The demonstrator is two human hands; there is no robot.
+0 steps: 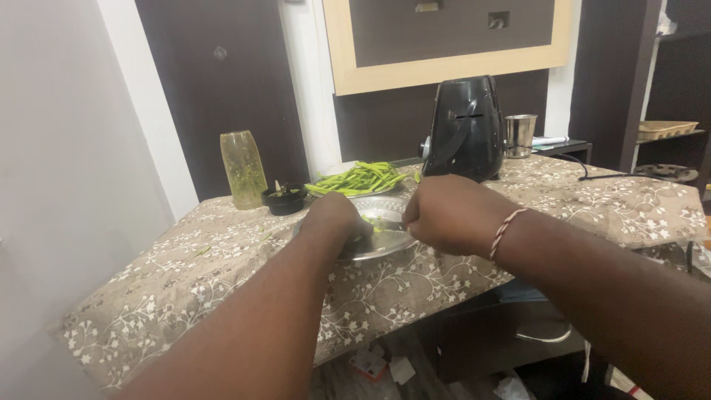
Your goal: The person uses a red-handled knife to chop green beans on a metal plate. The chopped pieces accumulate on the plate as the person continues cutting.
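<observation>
Soft, even indoor light fills the scene, moderately bright, with no hard shadows. The white wall [67, 148] at the left is the brightest area and looks slightly washed out. The steel plate [381, 241] on the bench [222, 274] catches a pale sheen, and the black appliance [465, 130] behind it shows faint grey reflections. Beneath the bench the floor falls into deep shade, its scraps hard to make out. Both forearms, close to the lens, are dark and a little soft. The left hand [337, 218] and right hand [444, 215] show little surface detail. Lines bow mildly toward the edges.
</observation>
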